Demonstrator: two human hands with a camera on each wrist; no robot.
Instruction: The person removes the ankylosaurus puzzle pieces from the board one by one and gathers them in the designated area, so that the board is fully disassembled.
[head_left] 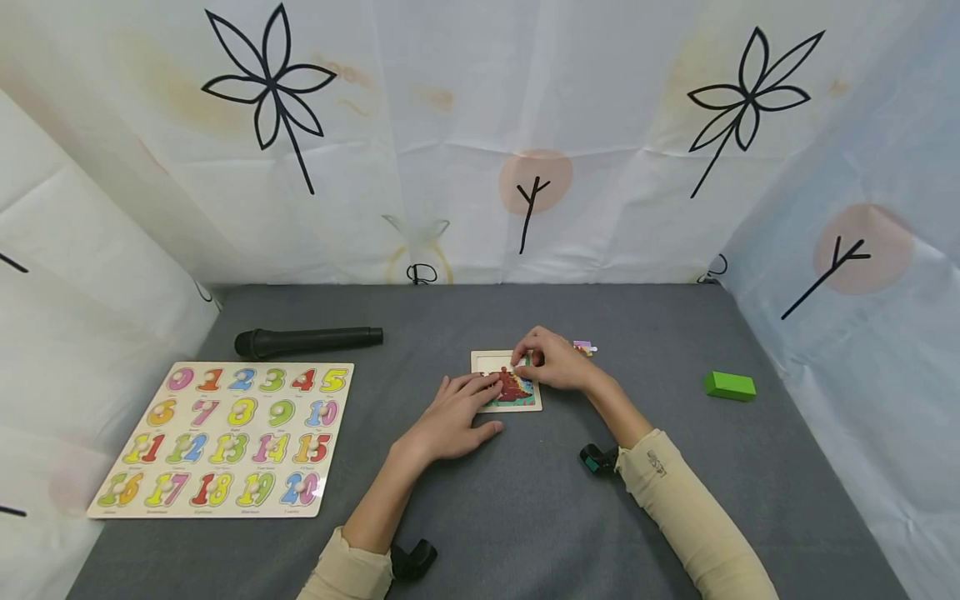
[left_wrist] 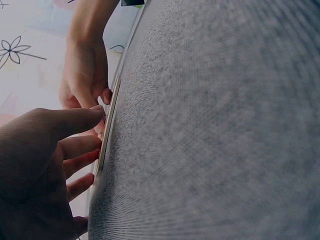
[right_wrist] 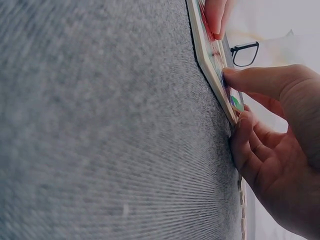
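A small jigsaw puzzle in a pale wooden frame (head_left: 517, 408) lies at mid-table, with a red dinosaur picture partly filling it. My left hand (head_left: 455, 417) rests its outstretched fingertips on the picture from the left. Over the frame's right side, my right hand (head_left: 552, 360) pinches a puzzle piece with curled fingers. A green bit of that piece (right_wrist: 237, 104) shows between thumb and fingers in the right wrist view; the rest is hidden. Behind the right hand lies another puzzle piece (head_left: 584, 347), pinkish and partly covered.
On the left is a wooden number board (head_left: 217, 442) with knobbed pieces. Behind it lies a black microphone (head_left: 308, 342). A green block (head_left: 731, 386) sits at the right of the grey table (head_left: 525, 533). White printed cloth (head_left: 450, 125) surrounds the back and sides.
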